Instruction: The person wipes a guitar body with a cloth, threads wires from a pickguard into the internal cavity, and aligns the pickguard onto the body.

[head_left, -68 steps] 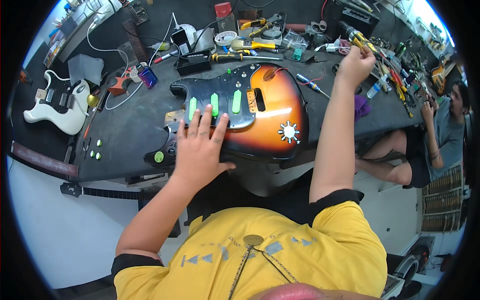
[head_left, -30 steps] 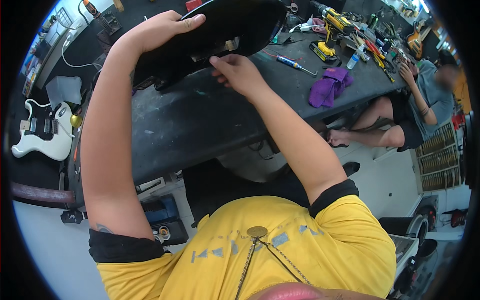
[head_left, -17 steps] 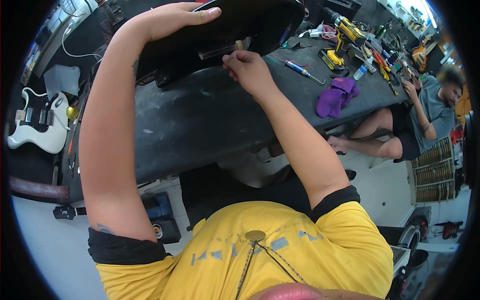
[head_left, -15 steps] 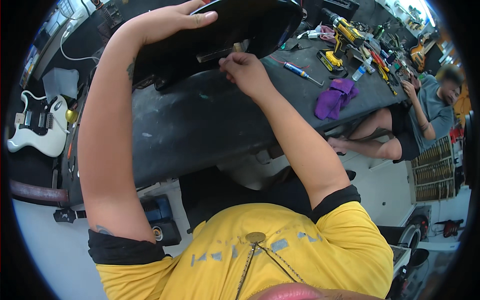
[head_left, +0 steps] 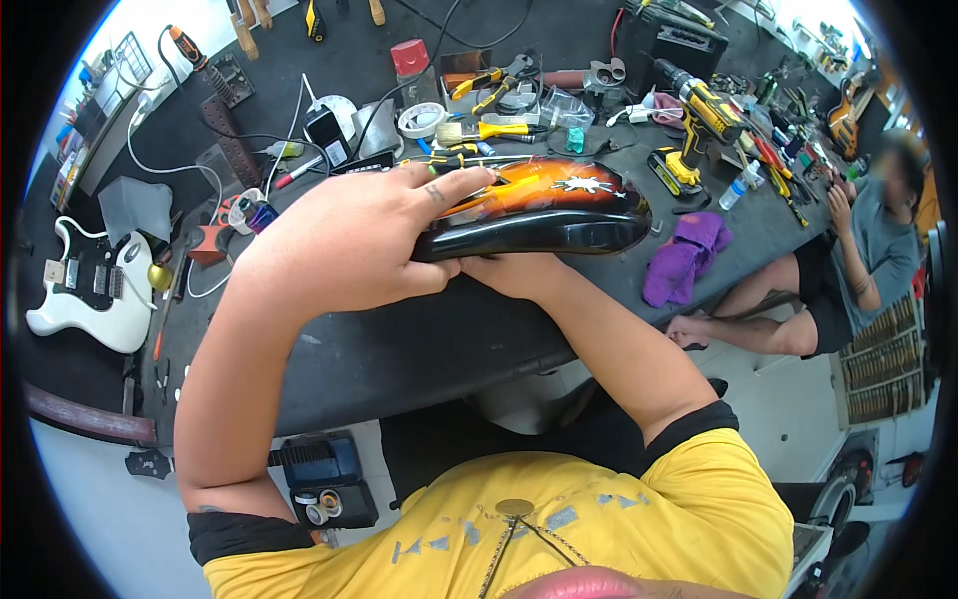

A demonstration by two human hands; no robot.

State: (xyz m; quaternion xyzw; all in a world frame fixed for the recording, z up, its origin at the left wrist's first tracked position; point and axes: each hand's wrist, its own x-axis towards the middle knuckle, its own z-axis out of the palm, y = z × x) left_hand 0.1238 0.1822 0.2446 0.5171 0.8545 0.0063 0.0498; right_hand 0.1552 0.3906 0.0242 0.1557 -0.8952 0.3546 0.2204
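A guitar body (head_left: 559, 225) with an orange-brown sunburst top and a glossy black edge is held tilted over the dark workbench (head_left: 399, 349). Silvery splash-shaped marks sit on its top. My left hand (head_left: 364, 230) grips its left end, fingers over the top and thumb against the black side. Below the near edge, my right hand (head_left: 514, 273) reaches under the body. The fingers of that hand are hidden, so whether they hold anything does not show.
A purple cloth (head_left: 689, 258) and a yellow-black cordless drill (head_left: 697, 120) lie on the right. Tools, a tape roll (head_left: 422, 120) and a brush (head_left: 489, 131) crowd behind. A white guitar body (head_left: 95, 285) lies far left. Another person (head_left: 866, 240) sits at right.
The guitar body, previously tipped up with its black underside and a cavity showing, has come down with its sunburst top visible. My right hand has moved lower, under its edge.
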